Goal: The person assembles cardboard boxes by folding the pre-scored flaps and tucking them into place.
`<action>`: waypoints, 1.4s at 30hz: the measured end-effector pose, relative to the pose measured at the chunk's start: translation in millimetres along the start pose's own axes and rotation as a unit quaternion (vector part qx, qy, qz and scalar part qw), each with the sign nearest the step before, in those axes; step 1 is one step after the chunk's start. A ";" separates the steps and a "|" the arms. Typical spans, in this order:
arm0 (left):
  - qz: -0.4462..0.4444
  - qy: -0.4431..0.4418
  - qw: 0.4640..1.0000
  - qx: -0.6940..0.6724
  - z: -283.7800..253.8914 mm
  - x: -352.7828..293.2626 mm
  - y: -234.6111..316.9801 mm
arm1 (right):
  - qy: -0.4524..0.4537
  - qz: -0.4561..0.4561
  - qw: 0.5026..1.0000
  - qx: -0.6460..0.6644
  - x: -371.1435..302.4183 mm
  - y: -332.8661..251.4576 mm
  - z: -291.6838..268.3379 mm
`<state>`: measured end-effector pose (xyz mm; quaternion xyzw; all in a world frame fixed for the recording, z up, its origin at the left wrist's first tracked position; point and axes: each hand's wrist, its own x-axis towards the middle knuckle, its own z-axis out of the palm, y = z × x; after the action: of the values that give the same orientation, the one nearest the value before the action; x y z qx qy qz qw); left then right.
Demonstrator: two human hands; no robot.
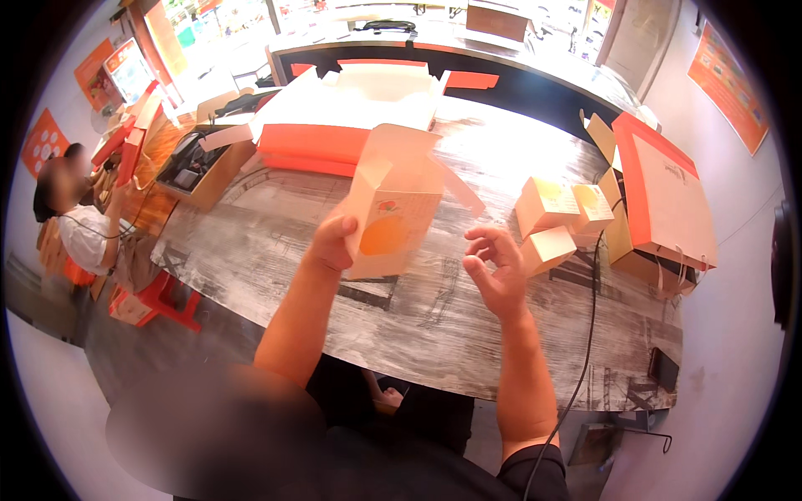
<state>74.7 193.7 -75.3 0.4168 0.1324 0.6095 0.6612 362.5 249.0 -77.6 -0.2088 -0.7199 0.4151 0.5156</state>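
My left hand (334,242) grips a cream folding carton (393,230) by its left side, above the middle of the table. An orange round print and a small fruit picture mark the carton's front. Its top flaps stand up and one side flap sticks out to the right; what is inside is hidden. To the right of the carton my right hand (499,271) is raised with its fingers apart and partly bent, holding nothing. Just beyond that hand are three small cream boxes (547,203), stacked and side by side.
A large red-and-white box (309,150) lies opened at the back. At right, a red-and-cream gift box (668,192) leans in a cardboard carton; a black cable (595,309) and phone (664,369) are nearer. A person (92,217) sits at left beside a cardboard box (200,179).
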 end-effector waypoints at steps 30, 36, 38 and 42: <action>0.132 0.043 0.928 0.346 34.2 14.8 -72.2 | -0.017 0.032 0.999 0.037 -10.8 -0.7 14.2; 0.176 0.066 0.901 0.391 29.5 19.1 -74.4 | -0.021 -0.001 1.000 0.015 -8.1 -0.6 15.7; 0.180 0.070 0.895 0.401 30.2 19.2 -73.3 | -0.014 -0.010 1.000 0.008 -6.4 -0.6 16.7; 0.193 0.084 0.882 0.422 35.0 20.3 -72.9 | 0.008 -0.013 1.000 0.005 -6.8 5.5 17.0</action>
<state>153.9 205.3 -98.9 0.6213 0.3491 0.6439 0.2785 348.8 240.7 -88.1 -0.1999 -0.7163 0.4101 0.5280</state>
